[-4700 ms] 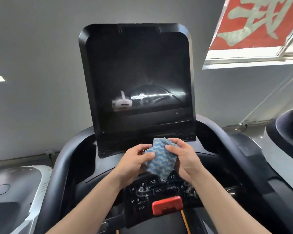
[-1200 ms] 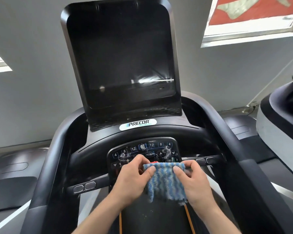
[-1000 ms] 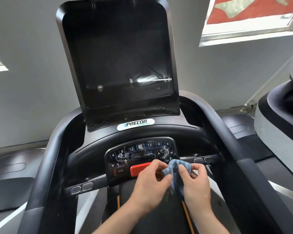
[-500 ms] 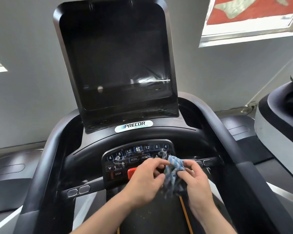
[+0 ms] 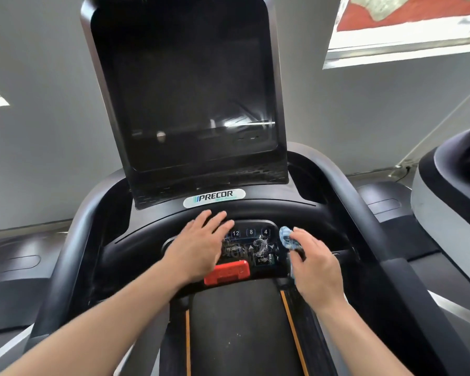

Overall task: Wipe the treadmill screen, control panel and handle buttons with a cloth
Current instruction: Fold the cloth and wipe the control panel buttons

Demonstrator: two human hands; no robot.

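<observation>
The treadmill's dark screen stands upright above the black control panel, which shows lit numbers and smeared marks. My left hand lies flat with straight fingers over the panel's left half, above the red stop bar. My right hand holds the bunched blue-and-white cloth against the panel's right edge. The handle buttons are hidden behind my hands and arms.
Curved black side rails enclose the console. The running belt with orange stripes runs below. Another machine stands close on the right, a grey one on the left. A grey wall and window lie behind.
My left hand let go of the cloth and moved up-left to lie flat on the panel. My right hand bunched the cloth and carried it to the panel's right edge.
</observation>
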